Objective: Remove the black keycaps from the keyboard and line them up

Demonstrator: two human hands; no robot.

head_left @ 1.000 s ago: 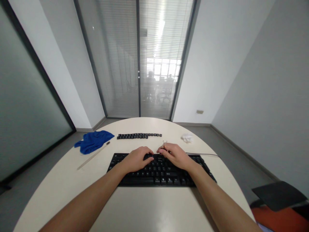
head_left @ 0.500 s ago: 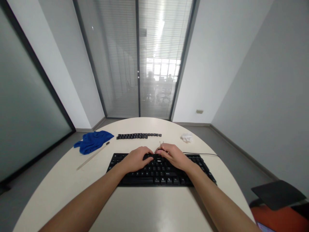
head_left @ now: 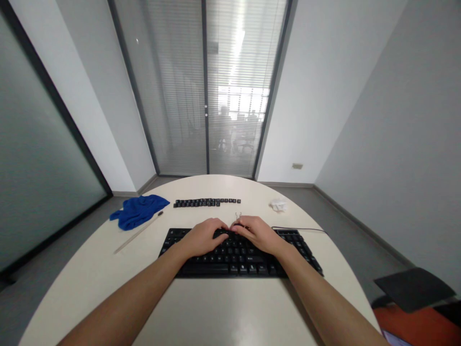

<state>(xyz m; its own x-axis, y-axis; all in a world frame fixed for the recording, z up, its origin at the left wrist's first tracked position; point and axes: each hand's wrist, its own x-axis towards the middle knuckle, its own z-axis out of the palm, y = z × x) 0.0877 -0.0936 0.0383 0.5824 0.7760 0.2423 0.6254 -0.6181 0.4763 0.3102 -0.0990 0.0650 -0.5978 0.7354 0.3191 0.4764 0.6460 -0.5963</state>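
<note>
A black keyboard (head_left: 216,270) lies on the table beneath both of my hands. My left hand (head_left: 205,236) rests on its far middle part, fingers curled over the back edge and thumb on the keys. Close beside it, my right hand (head_left: 256,231) is closed, thumb against the fingers, around a thin wire keycap puller (head_left: 238,216). The puller's two bent wire tips stick out beyond the fingers, pointing away from me. The rest of the puller is hidden in the hand, and I cannot tell whether a keycap is in it. The fingertips of both hands nearly meet.
Loose black keycaps (head_left: 196,203) are lined up in rows behind the keyboard. To the left lie a blue cloth (head_left: 139,211) and a long thin brush (head_left: 139,232). A crumpled white tissue (head_left: 278,205) sits at the right, near the keyboard cable (head_left: 302,229).
My right hand has shifted slightly left, and the wire tips of the keycap puller have moved left and a little nearer. My left hand has stayed in place.
</note>
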